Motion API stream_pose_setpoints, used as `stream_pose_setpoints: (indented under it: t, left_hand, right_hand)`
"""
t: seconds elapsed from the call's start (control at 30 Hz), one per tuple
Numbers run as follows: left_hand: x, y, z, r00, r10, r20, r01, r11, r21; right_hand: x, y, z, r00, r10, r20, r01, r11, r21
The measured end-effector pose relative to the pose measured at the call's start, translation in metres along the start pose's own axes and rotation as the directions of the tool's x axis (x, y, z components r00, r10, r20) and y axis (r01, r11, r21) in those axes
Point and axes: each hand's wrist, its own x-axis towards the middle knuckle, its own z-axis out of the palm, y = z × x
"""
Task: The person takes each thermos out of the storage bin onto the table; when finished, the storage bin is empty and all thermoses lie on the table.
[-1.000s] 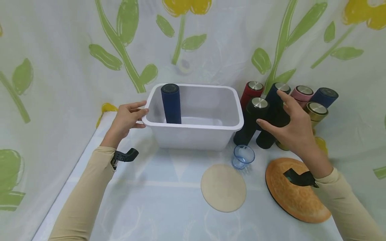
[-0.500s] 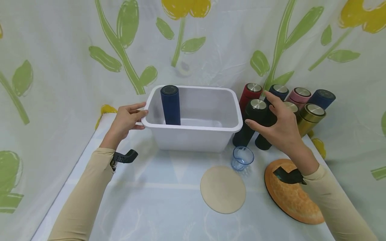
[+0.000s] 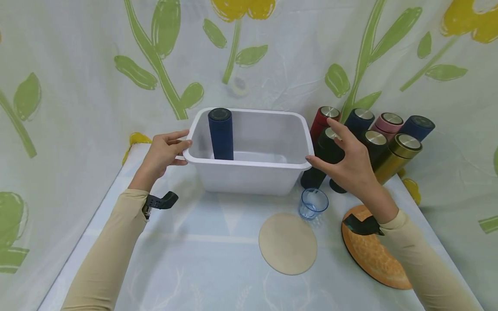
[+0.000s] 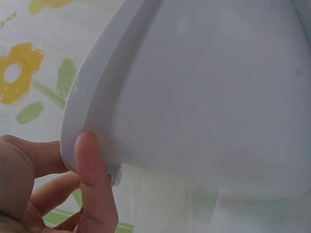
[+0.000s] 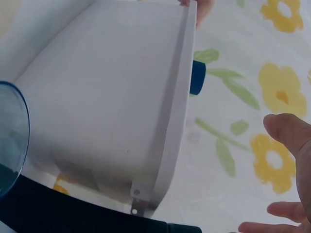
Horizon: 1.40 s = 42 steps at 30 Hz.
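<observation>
A white plastic bin [image 3: 249, 178] sits toward the back of the table, with a navy bottle [image 3: 221, 140] standing inside at its left end. My left hand [image 3: 163, 153] pinches the bin's left rim; in the left wrist view its thumb [image 4: 92, 170] lies on the outer face with fingers behind the edge. Thumb and fingers spread apart, my right hand [image 3: 348, 166] holds nothing. Its thumb overlaps the bin's right front corner in the head view, and its raised fingers pass in front of a black bottle [image 3: 328, 147] with a steel-topped lid, partly hiding it.
Behind and beside the right hand stand a red bottle [image 3: 319, 123], a pink bottle [image 3: 389, 123], a gold bottle [image 3: 400, 155] and several dark ones. A blue-tinted glass [image 3: 313, 204], a beige disc [image 3: 288, 244] and a bread-patterned round mat [image 3: 369, 248] lie nearer the front.
My right hand has moved left, from over the rear bottles to beside the bin's right corner, uncovering the gold bottle. The left hand has stayed on the rim.
</observation>
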Motion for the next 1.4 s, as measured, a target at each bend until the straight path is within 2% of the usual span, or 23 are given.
stream_pose_setpoints:
  t: [0.5,0.8,1.07,1.4]
  left_hand:
    - [-0.001,-0.001,0.0,1.0,-0.002,-0.008,0.002,1.0,-0.003]
    - [-0.002,0.0,0.001,1.0,-0.005,-0.012,0.005,1.0,0.006]
    - [-0.001,0.0,0.001,1.0,0.011,-0.007,-0.011,1.0,0.005]
    - [-0.001,0.001,0.001,1.0,0.002,-0.003,-0.002,1.0,0.001]
  right_hand:
    - [0.009,-0.003,0.021,0.999,-0.033,0.034,0.031,0.998,0.055]
    - [0.022,-0.007,0.032,0.996,-0.064,0.056,0.057,0.991,0.118]
    - [0.037,-0.013,0.039,0.994,-0.009,0.109,0.0,0.997,0.075]
    - [0.055,-0.018,0.046,0.983,0.033,0.182,-0.048,0.996,0.079]
